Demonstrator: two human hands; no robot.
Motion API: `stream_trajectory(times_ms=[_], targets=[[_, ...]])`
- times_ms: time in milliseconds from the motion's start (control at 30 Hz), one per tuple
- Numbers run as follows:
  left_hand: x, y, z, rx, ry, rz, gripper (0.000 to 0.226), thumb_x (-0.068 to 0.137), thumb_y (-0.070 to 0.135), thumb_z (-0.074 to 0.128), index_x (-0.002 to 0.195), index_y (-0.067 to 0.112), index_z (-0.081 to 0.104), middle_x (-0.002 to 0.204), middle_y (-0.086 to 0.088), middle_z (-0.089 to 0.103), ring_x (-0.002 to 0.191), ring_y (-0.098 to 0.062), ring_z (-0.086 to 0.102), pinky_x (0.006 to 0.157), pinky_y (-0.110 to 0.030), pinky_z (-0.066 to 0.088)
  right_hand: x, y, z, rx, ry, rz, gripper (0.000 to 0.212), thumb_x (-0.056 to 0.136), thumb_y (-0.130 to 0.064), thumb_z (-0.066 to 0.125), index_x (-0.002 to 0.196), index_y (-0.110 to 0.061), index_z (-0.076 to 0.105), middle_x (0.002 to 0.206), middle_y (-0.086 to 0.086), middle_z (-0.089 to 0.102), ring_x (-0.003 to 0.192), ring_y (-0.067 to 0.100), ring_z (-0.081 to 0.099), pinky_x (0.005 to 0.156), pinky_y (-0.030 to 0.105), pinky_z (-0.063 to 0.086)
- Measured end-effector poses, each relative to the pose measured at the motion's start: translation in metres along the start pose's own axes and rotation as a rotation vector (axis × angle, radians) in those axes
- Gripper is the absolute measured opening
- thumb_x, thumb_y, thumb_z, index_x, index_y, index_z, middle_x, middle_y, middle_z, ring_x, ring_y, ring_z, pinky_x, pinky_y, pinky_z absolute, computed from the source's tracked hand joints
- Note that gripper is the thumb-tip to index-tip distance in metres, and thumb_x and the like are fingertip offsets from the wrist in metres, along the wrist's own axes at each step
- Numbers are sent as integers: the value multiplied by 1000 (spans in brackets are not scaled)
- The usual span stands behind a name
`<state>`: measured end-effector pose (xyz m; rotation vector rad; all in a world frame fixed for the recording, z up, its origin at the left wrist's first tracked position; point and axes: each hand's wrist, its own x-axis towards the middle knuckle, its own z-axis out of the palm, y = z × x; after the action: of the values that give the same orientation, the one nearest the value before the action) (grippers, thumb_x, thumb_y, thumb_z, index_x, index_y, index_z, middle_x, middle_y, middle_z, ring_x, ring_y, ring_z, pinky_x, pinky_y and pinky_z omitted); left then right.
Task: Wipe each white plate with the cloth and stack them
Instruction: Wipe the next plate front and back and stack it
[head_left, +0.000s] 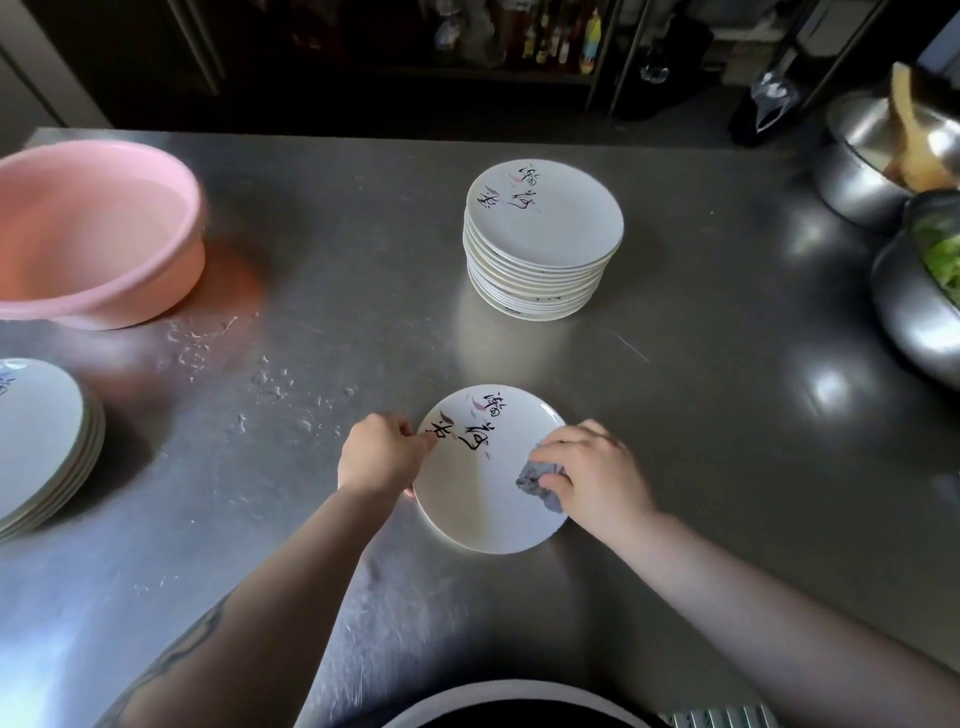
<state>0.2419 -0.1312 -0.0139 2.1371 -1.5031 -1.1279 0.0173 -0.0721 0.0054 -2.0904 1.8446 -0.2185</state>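
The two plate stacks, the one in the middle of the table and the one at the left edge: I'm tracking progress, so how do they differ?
The middle stack is taller, with many plates; the left stack is lower, only a few plates. The middle stack is fully in view, beyond the plate being wiped; the left stack is cut off by the frame edge, near the pink basin. Both hold white plates with dark brush lettering, face up on the steel table.

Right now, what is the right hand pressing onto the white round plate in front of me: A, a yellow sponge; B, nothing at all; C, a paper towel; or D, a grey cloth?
D: the right hand holds a crumpled grey cloth against the right side of the white round plate, while the left hand holds the plate's left rim.
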Motion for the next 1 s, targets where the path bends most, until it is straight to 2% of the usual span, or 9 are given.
stream_trajectory(times_ms=[200, 300, 367, 467, 567, 667, 867, 933, 1000], targets=[[-12, -2, 3, -48, 64, 13, 32, 77, 20, 68, 56, 11, 45, 56, -11, 59, 58, -35, 67, 56, -38, 54, -29, -43, 26, 119, -36, -38, 19, 81, -27, 63, 96, -28, 74, 105, -10, 65, 98, 20, 51, 84, 26, 39], [-15, -4, -3, -9, 0, 57, 24, 81, 23, 69, 69, 6, 57, 63, -13, 67, 63, -32, 69, 63, -41, 58, -25, -48, 28, 207, -60, -21, 20, 79, -22, 68, 98, -25, 75, 106, -8, 66, 99, 20, 53, 87, 27, 41], [-24, -11, -10, 36, 37, 148, 15, 82, 28, 73, 83, 14, 67, 76, -4, 72, 77, -25, 70, 73, -36, 56, -26, -39, 23, 262, -47, 20, 23, 76, -18, 72, 97, -25, 76, 105, -9, 67, 99, 17, 55, 88, 26, 43], [-51, -28, -14, 156, 268, 630, 18, 80, 28, 77, 95, 21, 73, 100, 4, 69, 90, -21, 63, 80, -34, 49, -30, -26, 14, 347, 107, 99, 25, 69, -14, 77, 92, -25, 77, 99, -10, 69, 92, 12, 62, 84, 24, 48], [-70, -42, 1, 237, 104, 1032, 16, 75, 30, 79, 88, 21, 75, 104, 6, 71, 97, -20, 65, 89, -36, 47, -34, -15, 8, 440, 265, 209, 27, 63, -14, 83, 86, -27, 77, 92, -13, 70, 80, 8, 66, 75, 22, 50], [-69, -46, 17, 289, -68, 1015, 27, 67, 30, 89, 88, 20, 76, 110, 4, 72, 107, -19, 66, 102, -38, 43, -37, -9, 8, 449, 291, 259, 29, 63, -15, 85, 88, -28, 78, 94, -16, 68, 80, 8, 67, 76, 21, 51], [-63, -39, 29, 343, -87, 1000, 32, 58, 27, 93, 84, 18, 78, 104, 2, 75, 96, -21, 71, 84, -34, 57, -46, -7, 7, 311, 201, 155, 29, 72, -17, 79, 101, -20, 75, 103, -7, 67, 97, 16, 61, 85, 29, 49], [-61, -40, 29, 364, -35, 1045, 21, 71, 37, 80, 85, 22, 78, 103, 6, 75, 93, -18, 71, 81, -28, 55, -49, -3, 2, 258, 112, 55, 39, 71, -26, 80, 109, -21, 72, 110, -10, 63, 107, 12, 54, 91, 30, 47], [-60, -40, 27, 400, -6, 1090, 28, 80, 46, 60, 86, 25, 78, 103, 8, 75, 91, -16, 71, 79, -23, 52, -52, 2, -4, 213, -37, -1, 62, 63, -38, 82, 121, -28, 65, 119, -18, 55, 116, 5, 44, 95, 29, 44]])
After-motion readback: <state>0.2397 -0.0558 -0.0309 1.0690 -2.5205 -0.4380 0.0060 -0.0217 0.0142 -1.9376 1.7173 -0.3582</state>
